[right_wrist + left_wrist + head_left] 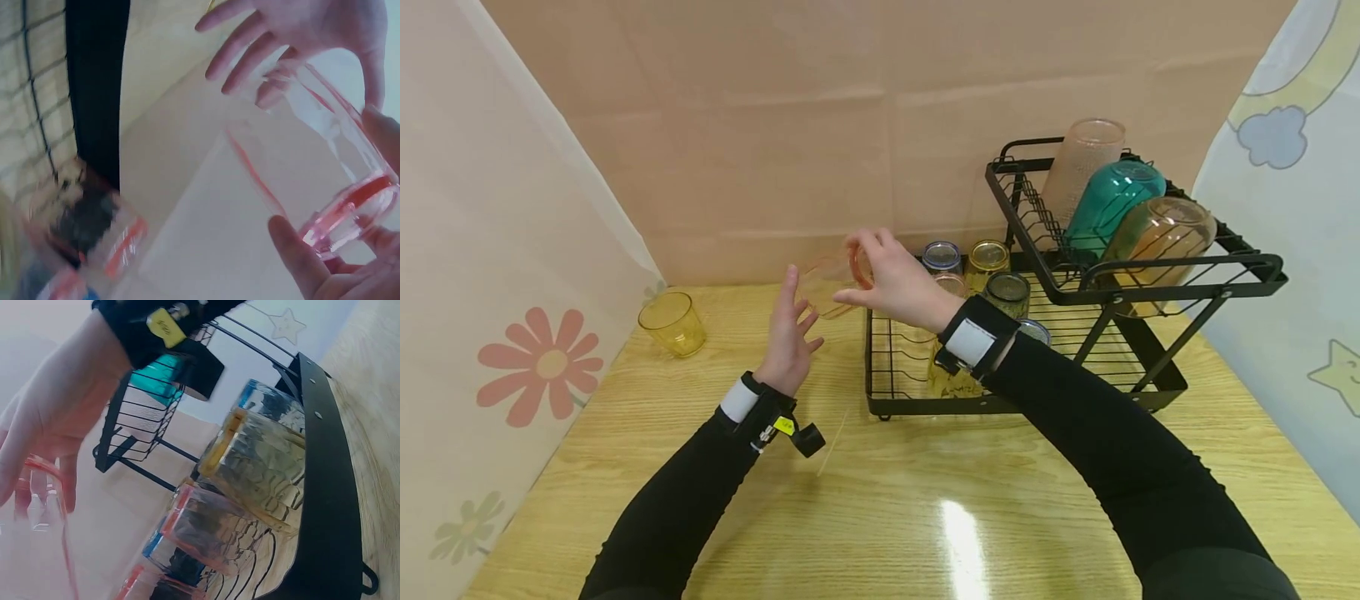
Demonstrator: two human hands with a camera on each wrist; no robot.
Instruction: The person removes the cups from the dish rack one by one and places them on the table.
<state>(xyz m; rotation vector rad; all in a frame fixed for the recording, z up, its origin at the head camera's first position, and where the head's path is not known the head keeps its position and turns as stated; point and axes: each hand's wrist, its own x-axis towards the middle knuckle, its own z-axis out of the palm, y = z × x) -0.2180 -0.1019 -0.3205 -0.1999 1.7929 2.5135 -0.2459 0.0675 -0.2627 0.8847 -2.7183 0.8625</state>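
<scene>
A clear glass with a pink tint (827, 287) is up in the air, tipped on its side, left of the black dish rack. My right hand (898, 287) grips it round the thick pink base; the right wrist view shows thumb and fingers curled about that end of the glass (350, 206). At the other end is my left hand (787, 350), its fingers spread and fairly straight right by the mouth. In the left wrist view the pinkish glass (37, 550) overlaps those fingers.
A yellow glass (673, 323) stands upright on the wooden table (865, 508) at left. Several upturned glasses sit on the lower rack (947, 407), partly behind my right arm. The upper tier (1165, 292) holds a pink glass (1086, 162), a teal glass (1116, 204) and an amber glass (1165, 233).
</scene>
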